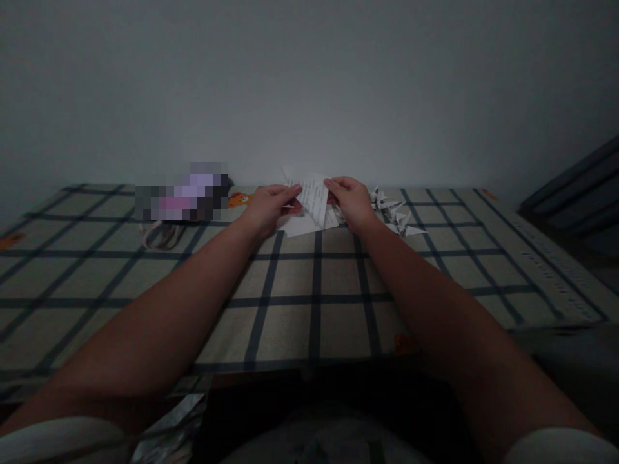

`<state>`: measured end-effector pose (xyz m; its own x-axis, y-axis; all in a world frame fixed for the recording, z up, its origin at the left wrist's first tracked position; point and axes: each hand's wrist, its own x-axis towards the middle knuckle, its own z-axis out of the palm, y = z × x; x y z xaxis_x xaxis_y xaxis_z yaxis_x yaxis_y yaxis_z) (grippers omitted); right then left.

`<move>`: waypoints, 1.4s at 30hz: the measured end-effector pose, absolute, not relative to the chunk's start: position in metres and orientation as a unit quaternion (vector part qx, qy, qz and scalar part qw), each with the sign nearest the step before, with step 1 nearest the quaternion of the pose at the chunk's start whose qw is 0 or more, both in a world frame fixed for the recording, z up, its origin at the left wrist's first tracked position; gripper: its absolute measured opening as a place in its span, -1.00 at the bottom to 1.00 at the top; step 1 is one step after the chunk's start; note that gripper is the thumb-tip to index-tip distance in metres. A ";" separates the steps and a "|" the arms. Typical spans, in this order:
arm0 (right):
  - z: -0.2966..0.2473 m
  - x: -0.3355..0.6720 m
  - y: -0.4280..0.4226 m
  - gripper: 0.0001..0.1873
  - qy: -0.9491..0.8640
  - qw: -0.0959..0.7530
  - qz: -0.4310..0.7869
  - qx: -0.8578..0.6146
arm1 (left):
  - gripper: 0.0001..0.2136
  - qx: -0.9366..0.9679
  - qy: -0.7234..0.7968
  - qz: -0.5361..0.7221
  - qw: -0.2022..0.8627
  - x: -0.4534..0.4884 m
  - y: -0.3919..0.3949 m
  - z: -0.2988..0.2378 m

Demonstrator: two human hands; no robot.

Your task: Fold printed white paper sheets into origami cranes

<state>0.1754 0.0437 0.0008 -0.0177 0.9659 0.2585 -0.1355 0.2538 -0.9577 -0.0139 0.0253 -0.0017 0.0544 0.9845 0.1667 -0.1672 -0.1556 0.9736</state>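
A sheet of printed paper point(315, 196) is held up between my two hands near the far side of the table. My left hand point(271, 205) pinches its left edge between thumb and fingers. At its upper right corner, the thumb and fingers of my right hand point(352, 198) close on it. Beneath lies more white paper point(304, 227), flat on the cloth. Several folded paper cranes point(394, 212) with printed lines sit in a pile just right of my right hand. Another pointed bit of folded paper shows behind my left fingers, partly hidden.
A checked tablecloth point(290, 322) covers the table, which meets a plain wall point(309, 84). To the left lies a blurred-out purple and pink object point(188, 193) with a looped cord point(162, 237) beside it. Crumpled silvery material point(171, 428) shows below the table's near edge.
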 end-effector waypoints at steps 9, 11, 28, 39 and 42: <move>-0.002 0.178 0.048 -0.75 -0.547 0.584 0.467 -0.376 | -0.80 0.447 0.392 0.607 0.528 -0.010 0.013 0.014; -0.002 0.178 0.047 -0.74 -0.547 0.582 0.468 -0.378 | -0.80 0.434 0.399 0.606 0.534 -0.010 0.013 0.014; 0.000 0.176 0.044 -0.77 -0.565 0.562 0.466 -0.385 | -0.80 0.407 0.389 0.681 0.469 -0.015 0.033 0.002; -0.003 0.177 0.045 -0.78 -0.572 0.556 0.467 -0.381 | -0.85 0.406 0.399 0.700 0.431 -0.017 0.031 0.005; -0.003 0.177 0.045 -0.79 -0.572 0.555 0.469 -0.380 | -0.86 0.398 0.389 0.717 0.420 -0.017 0.030 0.006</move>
